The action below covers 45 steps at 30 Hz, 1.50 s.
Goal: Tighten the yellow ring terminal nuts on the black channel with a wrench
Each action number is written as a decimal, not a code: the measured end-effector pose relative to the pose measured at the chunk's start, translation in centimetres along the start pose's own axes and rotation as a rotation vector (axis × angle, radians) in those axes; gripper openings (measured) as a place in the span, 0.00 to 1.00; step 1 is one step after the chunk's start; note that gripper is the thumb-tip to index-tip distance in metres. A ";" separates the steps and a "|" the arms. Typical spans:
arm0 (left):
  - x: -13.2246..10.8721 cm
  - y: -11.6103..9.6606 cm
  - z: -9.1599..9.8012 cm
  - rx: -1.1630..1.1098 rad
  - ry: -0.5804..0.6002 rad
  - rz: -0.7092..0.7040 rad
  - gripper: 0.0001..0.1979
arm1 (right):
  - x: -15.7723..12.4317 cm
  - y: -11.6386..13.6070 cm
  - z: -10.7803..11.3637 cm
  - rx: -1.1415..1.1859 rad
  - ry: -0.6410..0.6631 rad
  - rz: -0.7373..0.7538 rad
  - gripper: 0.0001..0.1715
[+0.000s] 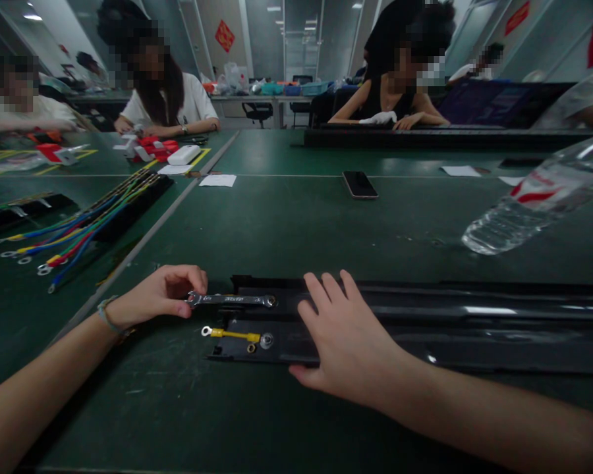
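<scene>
My left hand [161, 295] pinches the near end of a small metal wrench [232, 301] whose far end sits on a bolt at the left end of a long black rail [474, 322]. My right hand [343, 336] lies flat, fingers spread, pressing down on the rail just right of the wrench. A short yellow wire with ring terminals [231, 334] lies on the rail's end plate, beside a washer [265, 340].
A bundle of coloured wires with ring terminals [74, 230] lies to the left on the green table [286, 230]. A phone [359, 184] lies further back, and a tilted water bottle [538, 204] is at the right. Other people sit across the table.
</scene>
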State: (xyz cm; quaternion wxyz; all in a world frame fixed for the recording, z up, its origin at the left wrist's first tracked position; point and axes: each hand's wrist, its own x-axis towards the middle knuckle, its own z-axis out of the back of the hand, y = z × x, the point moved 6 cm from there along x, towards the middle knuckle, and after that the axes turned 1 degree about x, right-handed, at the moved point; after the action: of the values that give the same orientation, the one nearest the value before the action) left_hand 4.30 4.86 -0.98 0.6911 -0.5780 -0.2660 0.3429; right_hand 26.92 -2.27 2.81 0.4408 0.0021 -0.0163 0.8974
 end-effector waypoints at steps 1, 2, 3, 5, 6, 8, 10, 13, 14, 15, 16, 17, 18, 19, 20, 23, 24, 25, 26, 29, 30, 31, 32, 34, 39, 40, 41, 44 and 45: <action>0.0 0.1 0.1 -0.012 -0.016 0.006 0.09 | 0.0 0.0 0.0 0.000 -0.004 0.001 0.39; 0.0 0.2 0.3 -0.023 -0.036 0.012 0.09 | 0.0 0.0 0.0 -0.001 -0.011 0.001 0.39; 0.0 0.3 0.5 -0.030 -0.061 0.021 0.09 | 0.0 0.0 0.0 -0.004 -0.018 -0.001 0.39; 0.0 0.6 0.9 -0.040 -0.134 0.047 0.09 | 0.0 0.1 0.0 -0.007 -0.027 -0.003 0.38; 0.1 0.7 1.0 -0.046 -0.172 0.059 0.09 | 0.0 0.1 0.0 -0.007 -0.025 -0.003 0.38; 0.2 0.7 1.2 -0.057 -0.226 0.073 0.09 | 0.0 0.1 0.0 -0.006 -0.020 -0.003 0.39; 0.3 0.6 1.2 -0.070 -0.259 0.081 0.09 | 0.1 0.0 0.0 -0.002 -0.008 -0.003 0.39; 0.4 0.6 1.1 -0.078 -0.299 0.115 0.11 | 0.1 0.0 0.0 0.001 0.007 -0.008 0.38; 0.3 0.7 1.2 -0.078 -0.311 0.126 0.12 | 0.1 0.0 0.0 0.002 0.008 -0.008 0.38; 0.3 0.7 1.2 -0.079 -0.316 0.135 0.12 | 0.1 0.0 0.0 0.003 0.007 -0.007 0.38; 0.3 0.7 1.2 -0.081 -0.317 0.141 0.12 | 0.1 0.0 0.0 0.003 0.007 -0.006 0.38; 0.2 0.8 1.2 -0.084 -0.316 0.144 0.12 | 0.1 0.0 0.0 0.004 0.006 -0.003 0.39; 0.3 0.8 1.2 -0.089 -0.313 0.142 0.12 | 0.1 0.0 0.0 0.005 0.005 0.001 0.39; 0.3 0.8 1.2 -0.098 -0.306 0.136 0.12 | 0.1 0.0 0.0 0.004 0.006 0.002 0.39; 0.3 0.7 1.1 -0.110 -0.297 0.126 0.12 | 0.1 0.0 -0.1 0.003 0.005 0.002 0.39; 0.3 0.5 0.9 -0.144 -0.259 0.086 0.10 | 0.0 0.0 -0.1 0.004 0.002 0.001 0.39; 0.3 0.4 0.8 -0.148 -0.245 0.074 0.10 | 0.0 0.0 0.0 0.007 -0.001 0.003 0.39; 0.3 0.3 0.8 -0.147 -0.232 0.064 0.09 | 0.0 0.0 0.0 0.010 -0.005 0.004 0.39; 0.2 0.3 0.7 -0.142 -0.218 0.053 0.09 | 0.0 0.0 0.1 0.011 -0.008 0.004 0.39; 0.1 0.1 0.5 -0.130 -0.151 0.016 0.07 | 0.0 0.0 0.1 0.002 -0.007 -0.003 0.38; 0.1 0.0 0.3 -0.130 -0.126 0.005 0.07 | 0.0 -0.1 0.1 -0.001 -0.007 -0.005 0.38; 0.1 -0.1 0.2 -0.130 -0.100 0.000 0.07 | 0.0 0.0 0.0 -0.004 -0.009 -0.005 0.38; 0.0 -0.1 0.1 -0.130 -0.076 0.001 0.07 | 0.0 0.0 0.0 -0.006 -0.013 -0.004 0.38; 0.0 -0.1 -0.2 -0.129 -0.035 0.009 0.07 | 0.0 0.0 0.0 -0.014 -0.022 -0.006 0.39; -0.1 -0.1 -0.7 -0.133 0.077 0.010 0.06 | 0.0 0.0 -0.1 -0.022 -0.011 -0.004 0.39; -0.1 -0.1 -0.8 -0.134 0.101 0.013 0.06 | 0.0 0.0 0.0 -0.021 -0.008 -0.002 0.39; -0.2 -0.1 -0.9 -0.137 0.118 0.016 0.06 | 0.0 0.0 0.0 -0.020 -0.006 -0.003 0.39; -0.2 -0.2 -1.0 -0.148 0.135 0.014 0.06 | 0.0 0.0 0.0 -0.011 -0.009 -0.003 0.39; -0.2 -0.2 -1.0 -0.152 0.134 0.011 0.06 | 0.0 0.0 0.0 -0.006 -0.009 0.000 0.39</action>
State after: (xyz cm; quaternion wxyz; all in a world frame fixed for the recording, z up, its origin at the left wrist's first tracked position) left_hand 4.98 4.09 -0.92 0.6597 -0.6517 -0.2415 0.2860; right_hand 26.88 -2.29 2.83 0.4409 0.0049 -0.0211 0.8973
